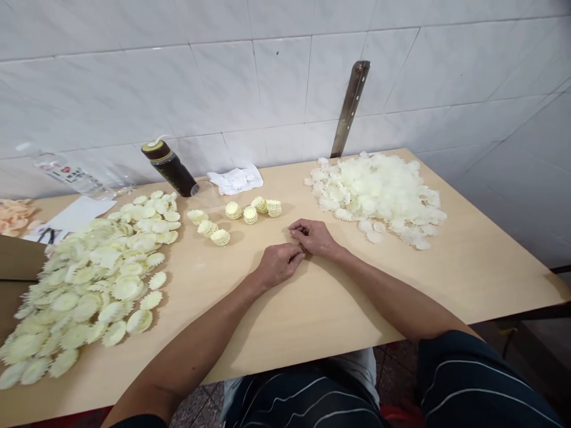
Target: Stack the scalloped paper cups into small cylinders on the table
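Note:
My left hand (279, 264) rests low over the middle of the table, its fingers curled together. Close against it, my right hand (316, 236) is closed too, thumb near the fingertips. Anything between the fingers of either hand is hidden or too small to make out. Just beyond and to the left stand several small stacks of pale yellow scalloped discs (220, 238). A wide heap of loose pale yellow scalloped discs (129, 286) spreads over the left side. To the right lies a pile of whiter, translucent scalloped pieces (379, 187).
Along the wall are a dark drink bottle (172, 169), a clear plastic bottle (74, 173), crumpled white tissue (236, 178) and a clear cup (205, 193). A metal bracket (350, 110) rises at the table's back edge. A cardboard box (18, 279) stands at far left.

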`<move>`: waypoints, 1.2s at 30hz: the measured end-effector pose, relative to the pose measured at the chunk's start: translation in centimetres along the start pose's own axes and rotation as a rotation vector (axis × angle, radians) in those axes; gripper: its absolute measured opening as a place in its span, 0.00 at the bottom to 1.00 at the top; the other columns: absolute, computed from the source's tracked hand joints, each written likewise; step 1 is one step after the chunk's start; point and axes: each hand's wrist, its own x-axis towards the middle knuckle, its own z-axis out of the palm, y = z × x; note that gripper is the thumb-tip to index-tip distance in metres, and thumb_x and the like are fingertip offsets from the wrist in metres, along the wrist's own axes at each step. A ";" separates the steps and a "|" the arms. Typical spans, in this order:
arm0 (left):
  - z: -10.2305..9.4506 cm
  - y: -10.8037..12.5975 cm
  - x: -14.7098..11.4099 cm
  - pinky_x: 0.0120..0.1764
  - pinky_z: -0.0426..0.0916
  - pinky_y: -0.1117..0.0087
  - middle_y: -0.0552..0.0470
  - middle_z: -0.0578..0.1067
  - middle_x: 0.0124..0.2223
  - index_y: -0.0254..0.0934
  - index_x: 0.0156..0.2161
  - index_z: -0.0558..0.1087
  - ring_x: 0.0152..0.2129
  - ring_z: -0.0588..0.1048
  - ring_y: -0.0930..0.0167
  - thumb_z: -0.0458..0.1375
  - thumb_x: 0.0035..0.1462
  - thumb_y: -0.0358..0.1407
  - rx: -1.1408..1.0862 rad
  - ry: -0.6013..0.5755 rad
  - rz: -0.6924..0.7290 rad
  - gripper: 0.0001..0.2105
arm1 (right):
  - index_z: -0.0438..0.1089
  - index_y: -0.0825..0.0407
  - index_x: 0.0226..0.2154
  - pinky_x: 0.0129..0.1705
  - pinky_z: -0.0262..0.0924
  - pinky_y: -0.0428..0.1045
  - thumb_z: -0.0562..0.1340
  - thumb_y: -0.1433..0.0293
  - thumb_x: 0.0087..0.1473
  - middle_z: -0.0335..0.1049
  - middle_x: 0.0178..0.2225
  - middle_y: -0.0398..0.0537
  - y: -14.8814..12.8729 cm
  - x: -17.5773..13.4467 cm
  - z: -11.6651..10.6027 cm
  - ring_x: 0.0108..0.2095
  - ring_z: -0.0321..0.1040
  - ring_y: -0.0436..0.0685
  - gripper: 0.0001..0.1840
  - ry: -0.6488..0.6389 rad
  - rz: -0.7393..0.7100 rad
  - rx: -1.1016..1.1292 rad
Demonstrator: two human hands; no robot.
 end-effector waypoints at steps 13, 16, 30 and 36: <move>0.3 -0.3 0.1 0.36 0.68 0.69 0.52 0.83 0.34 0.40 0.39 0.82 0.29 0.77 0.69 0.58 0.69 0.37 -0.026 -0.008 -0.036 0.10 | 0.82 0.49 0.42 0.40 0.71 0.50 0.65 0.67 0.59 0.84 0.34 0.45 0.6 -0.1 0.2 0.33 0.78 0.56 0.11 -0.005 0.019 -0.009; 0.2 -0.3 0.1 0.36 0.67 0.69 0.52 0.83 0.34 0.40 0.39 0.82 0.29 0.77 0.69 0.58 0.69 0.36 -0.078 -0.003 -0.050 0.10 | 0.82 0.49 0.42 0.40 0.71 0.50 0.65 0.66 0.59 0.84 0.34 0.45 0.6 0.0 0.3 0.33 0.78 0.56 0.11 0.000 0.024 -0.024; -0.7 -0.6 1.0 0.22 0.62 0.72 0.58 0.72 0.22 0.37 0.38 0.82 0.16 0.67 0.76 0.63 0.63 0.47 -0.607 0.210 -0.396 0.14 | 0.81 0.48 0.42 0.42 0.74 0.52 0.64 0.66 0.61 0.85 0.37 0.47 0.5 0.0 0.1 0.36 0.81 0.58 0.10 -0.026 0.008 0.027; -0.8 -0.5 0.9 0.23 0.62 0.72 0.57 0.73 0.22 0.37 0.38 0.82 0.18 0.68 0.75 0.62 0.63 0.46 -0.575 0.176 -0.378 0.14 | 0.81 0.48 0.42 0.42 0.73 0.52 0.64 0.67 0.61 0.84 0.37 0.46 0.4 -0.1 0.1 0.36 0.81 0.57 0.10 -0.023 0.009 0.026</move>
